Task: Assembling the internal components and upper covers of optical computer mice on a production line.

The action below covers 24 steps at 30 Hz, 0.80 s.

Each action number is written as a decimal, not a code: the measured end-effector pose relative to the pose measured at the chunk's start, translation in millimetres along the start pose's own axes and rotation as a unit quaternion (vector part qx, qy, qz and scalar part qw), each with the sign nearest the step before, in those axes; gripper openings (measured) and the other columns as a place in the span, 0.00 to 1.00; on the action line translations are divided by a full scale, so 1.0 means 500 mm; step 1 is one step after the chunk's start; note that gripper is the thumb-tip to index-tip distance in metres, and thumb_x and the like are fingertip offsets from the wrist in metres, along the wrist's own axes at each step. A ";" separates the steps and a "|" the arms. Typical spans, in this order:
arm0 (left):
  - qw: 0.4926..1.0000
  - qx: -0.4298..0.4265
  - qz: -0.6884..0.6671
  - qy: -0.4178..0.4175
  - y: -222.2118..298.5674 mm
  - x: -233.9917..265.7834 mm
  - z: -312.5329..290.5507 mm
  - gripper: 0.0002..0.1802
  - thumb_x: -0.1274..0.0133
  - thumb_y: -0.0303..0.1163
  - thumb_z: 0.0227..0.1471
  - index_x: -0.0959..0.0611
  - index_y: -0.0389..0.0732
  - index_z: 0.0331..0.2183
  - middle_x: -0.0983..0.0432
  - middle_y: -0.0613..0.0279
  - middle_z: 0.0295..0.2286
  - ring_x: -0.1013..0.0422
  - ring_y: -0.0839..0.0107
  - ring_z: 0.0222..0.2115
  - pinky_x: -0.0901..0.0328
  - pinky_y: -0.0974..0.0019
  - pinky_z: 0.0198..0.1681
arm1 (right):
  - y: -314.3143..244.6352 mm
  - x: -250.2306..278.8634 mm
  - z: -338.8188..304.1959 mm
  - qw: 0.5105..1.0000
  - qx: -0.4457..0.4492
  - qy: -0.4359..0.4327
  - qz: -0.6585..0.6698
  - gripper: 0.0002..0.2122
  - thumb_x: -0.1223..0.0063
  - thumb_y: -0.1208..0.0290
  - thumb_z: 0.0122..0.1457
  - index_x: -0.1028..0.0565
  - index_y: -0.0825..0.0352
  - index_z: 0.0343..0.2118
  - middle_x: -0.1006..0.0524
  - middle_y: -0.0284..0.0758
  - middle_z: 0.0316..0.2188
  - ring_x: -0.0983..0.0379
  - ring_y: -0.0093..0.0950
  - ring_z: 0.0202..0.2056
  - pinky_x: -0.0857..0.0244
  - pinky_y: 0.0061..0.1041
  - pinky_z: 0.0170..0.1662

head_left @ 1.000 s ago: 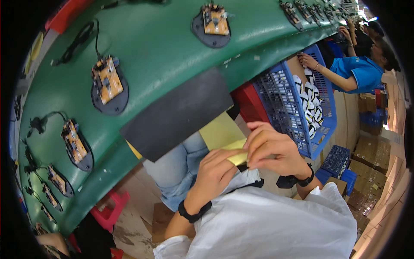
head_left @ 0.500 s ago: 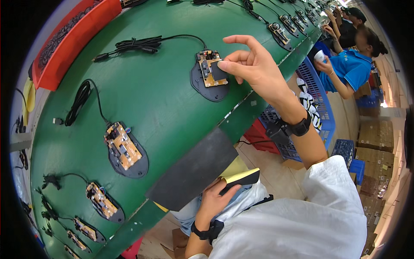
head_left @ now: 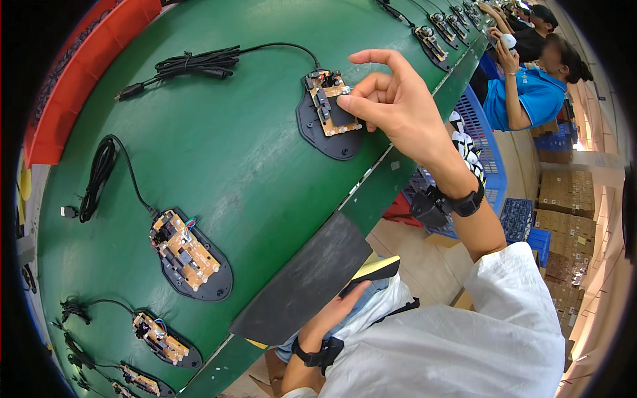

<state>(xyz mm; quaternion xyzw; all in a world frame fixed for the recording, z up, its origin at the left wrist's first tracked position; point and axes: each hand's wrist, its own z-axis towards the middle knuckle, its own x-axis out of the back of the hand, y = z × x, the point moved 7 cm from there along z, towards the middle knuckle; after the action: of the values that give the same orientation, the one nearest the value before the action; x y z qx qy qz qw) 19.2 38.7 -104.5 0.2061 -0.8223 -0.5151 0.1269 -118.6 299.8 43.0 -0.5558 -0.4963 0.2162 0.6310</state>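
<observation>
My right hand (head_left: 401,109) is over a mouse base (head_left: 332,144) with a brown circuit board. Its thumb and fingers pinch the edge of a small black square pad (head_left: 341,114) lying against the board; the index finger arches above. A black cable (head_left: 282,46) runs from this base to a tied coil. Low in the view, my left hand (head_left: 332,313) grips a black sheet (head_left: 302,282) with yellow backing, partly hidden behind the sheet's folded end. The sheet's wide part overlaps the table's near edge.
On the green table (head_left: 252,166), another mouse base (head_left: 192,259) and several more stand lower left, with cables. A red bin (head_left: 86,73) is upper left. Beyond the edge are a blue crate (head_left: 488,149) of white-and-black parts, cartons (head_left: 564,192) and a person in blue (head_left: 531,96).
The lower-left mouse bases and the red bin have shifted in the view. My right hand stays at the same board. The person in blue has raised a white object.
</observation>
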 end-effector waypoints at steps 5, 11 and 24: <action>1.000 -0.024 -0.001 0.003 -0.004 -0.002 -0.001 0.23 0.34 0.41 0.56 0.15 0.37 0.48 0.17 0.56 0.44 0.22 0.63 0.44 0.32 0.65 0.51 | 0.004 -0.006 -0.003 0.999 0.029 0.009 -0.016 0.25 0.35 0.77 0.58 0.35 0.72 0.56 0.22 0.31 0.27 0.28 0.16 0.26 0.34 0.19 0.28; 0.998 -0.056 0.032 0.019 -0.002 0.000 -0.008 0.22 0.34 0.41 0.56 0.15 0.37 0.48 0.17 0.56 0.43 0.22 0.63 0.43 0.32 0.65 0.50 | -0.052 -0.006 -0.023 0.937 0.120 0.071 -0.319 0.20 0.32 0.72 0.57 0.28 0.67 0.50 0.23 0.33 0.26 0.26 0.23 0.24 0.34 0.24 0.25; 0.994 0.072 -0.027 -0.082 0.008 0.016 -0.024 0.31 0.43 0.54 0.62 0.21 0.47 0.58 0.19 0.56 0.50 0.25 0.62 0.51 0.35 0.65 0.57 | -0.083 -0.064 -0.128 0.863 0.297 0.029 -0.409 0.21 0.33 0.68 0.55 0.23 0.65 0.52 0.25 0.40 0.54 0.28 0.43 0.54 0.34 0.38 0.58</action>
<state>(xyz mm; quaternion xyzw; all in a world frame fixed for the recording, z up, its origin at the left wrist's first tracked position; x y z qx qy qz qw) 16.5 26.8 -95.6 0.1933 -0.8592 -0.4729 0.0298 -88.0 230.2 75.8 -0.0959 -0.5727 0.0598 0.8120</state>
